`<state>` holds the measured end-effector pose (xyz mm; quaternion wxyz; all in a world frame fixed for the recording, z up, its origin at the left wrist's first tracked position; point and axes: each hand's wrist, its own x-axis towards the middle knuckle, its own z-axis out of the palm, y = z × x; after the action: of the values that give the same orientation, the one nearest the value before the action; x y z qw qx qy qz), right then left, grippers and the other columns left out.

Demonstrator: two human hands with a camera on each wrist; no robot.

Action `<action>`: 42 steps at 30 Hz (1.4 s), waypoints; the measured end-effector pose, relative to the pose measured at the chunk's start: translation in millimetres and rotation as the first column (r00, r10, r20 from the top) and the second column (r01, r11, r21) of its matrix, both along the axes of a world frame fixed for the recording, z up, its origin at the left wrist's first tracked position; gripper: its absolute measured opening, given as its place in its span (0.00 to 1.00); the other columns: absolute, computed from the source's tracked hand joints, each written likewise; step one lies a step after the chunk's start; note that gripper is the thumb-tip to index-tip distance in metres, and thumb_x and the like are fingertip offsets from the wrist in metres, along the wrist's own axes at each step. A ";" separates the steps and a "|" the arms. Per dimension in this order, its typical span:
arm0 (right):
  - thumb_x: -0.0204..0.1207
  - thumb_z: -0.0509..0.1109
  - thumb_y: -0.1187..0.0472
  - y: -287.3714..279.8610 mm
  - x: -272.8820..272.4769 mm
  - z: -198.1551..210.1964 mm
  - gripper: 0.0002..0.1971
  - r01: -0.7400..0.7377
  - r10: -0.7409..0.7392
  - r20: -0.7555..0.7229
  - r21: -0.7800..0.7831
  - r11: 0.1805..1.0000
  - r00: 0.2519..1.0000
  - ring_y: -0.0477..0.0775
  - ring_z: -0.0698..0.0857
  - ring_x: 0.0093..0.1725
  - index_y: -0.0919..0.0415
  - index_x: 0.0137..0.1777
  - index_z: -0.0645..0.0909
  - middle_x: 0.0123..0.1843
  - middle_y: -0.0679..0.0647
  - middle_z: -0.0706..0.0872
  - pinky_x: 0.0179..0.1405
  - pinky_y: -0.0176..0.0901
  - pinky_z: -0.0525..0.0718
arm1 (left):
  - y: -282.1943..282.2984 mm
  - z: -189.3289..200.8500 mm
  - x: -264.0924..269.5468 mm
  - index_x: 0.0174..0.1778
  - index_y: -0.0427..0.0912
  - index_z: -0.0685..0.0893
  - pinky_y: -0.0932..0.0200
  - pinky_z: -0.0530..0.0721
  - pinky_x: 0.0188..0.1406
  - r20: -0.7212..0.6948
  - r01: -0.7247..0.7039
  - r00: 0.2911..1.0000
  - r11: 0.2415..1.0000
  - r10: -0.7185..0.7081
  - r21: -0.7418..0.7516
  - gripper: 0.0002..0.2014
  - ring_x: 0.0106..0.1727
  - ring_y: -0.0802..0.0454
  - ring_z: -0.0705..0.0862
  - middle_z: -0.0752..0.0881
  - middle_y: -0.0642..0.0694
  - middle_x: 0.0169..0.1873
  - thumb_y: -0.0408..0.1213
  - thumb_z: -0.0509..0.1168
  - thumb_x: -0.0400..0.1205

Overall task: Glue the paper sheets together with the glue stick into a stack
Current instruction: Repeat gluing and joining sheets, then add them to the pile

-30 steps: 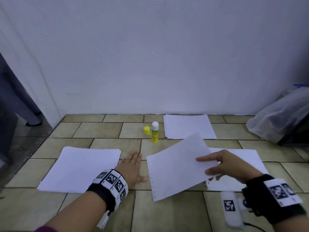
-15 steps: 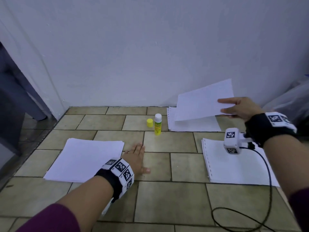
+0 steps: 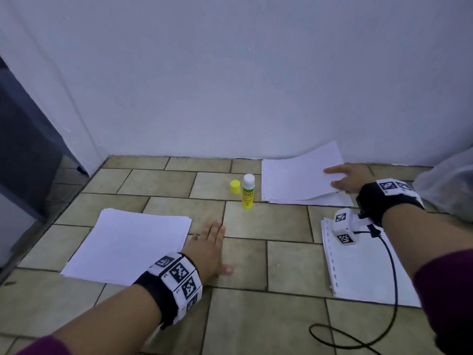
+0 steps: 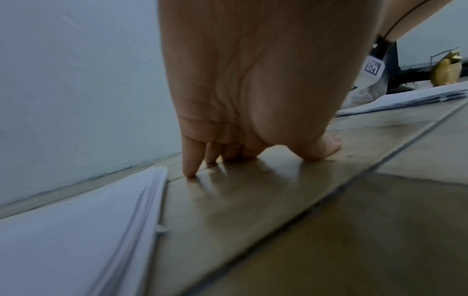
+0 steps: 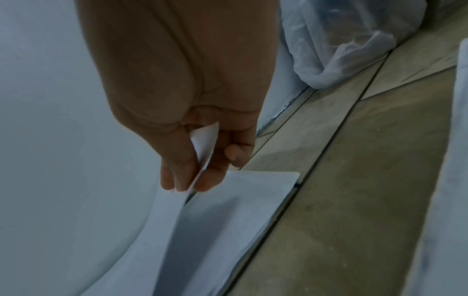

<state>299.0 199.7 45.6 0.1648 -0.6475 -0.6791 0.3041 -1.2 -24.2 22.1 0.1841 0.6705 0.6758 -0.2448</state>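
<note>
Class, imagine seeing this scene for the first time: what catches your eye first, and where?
The yellow-green glue stick stands uncapped mid-floor, its yellow cap beside it. The right hand pinches a sheet over the far pile by the wall; the left hand rests flat on the tiles.

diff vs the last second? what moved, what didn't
The right hand carried one paper sheet from in front of the person out to the far stack by the wall, then lowered it almost flat; it still pinches the sheet's edge. Unchanged: left hand flat on the floor, glue stick upright, uncapped, cap beside it, the other stacks.
</note>
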 end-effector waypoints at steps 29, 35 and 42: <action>0.61 0.72 0.28 -188.3 -35.4 -14.6 0.71 -0.249 0.479 0.499 -0.458 0.853 0.723 0.59 0.28 0.82 0.67 0.80 0.26 0.82 0.59 0.25 0.80 0.65 0.43 | -6.5 5.6 3.2 0.83 0.36 0.35 0.49 0.55 0.82 0.011 -0.008 1.000 0.999 0.008 0.032 0.45 0.85 0.48 0.37 0.34 0.44 0.84 0.58 0.55 0.85; 0.59 0.76 0.30 -193.5 -33.4 -16.7 0.73 -0.247 0.447 0.476 -0.424 0.871 0.758 0.58 0.31 0.83 0.67 0.80 0.25 0.83 0.58 0.26 0.81 0.64 0.45 | -16.1 43.7 -25.0 0.85 0.47 0.53 0.46 0.57 0.81 0.054 -0.015 0.999 0.984 0.006 0.175 0.35 0.85 0.47 0.47 0.51 0.48 0.84 0.50 0.61 0.85; 0.59 0.75 0.30 -195.6 -33.7 -14.8 0.72 -0.259 0.441 0.481 -0.398 0.880 0.758 0.57 0.32 0.83 0.67 0.81 0.26 0.83 0.58 0.26 0.81 0.63 0.47 | -47.2 22.2 -96.3 0.82 0.39 0.50 0.50 0.69 0.74 -0.053 -0.342 0.936 0.935 0.348 0.089 0.52 0.80 0.40 0.61 0.60 0.43 0.79 0.65 0.68 0.73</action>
<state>265.4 4.1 30.8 -0.2043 -0.5845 -0.7511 0.2289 -97.5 -71.4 44.2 0.1747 0.5395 0.7979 -0.2047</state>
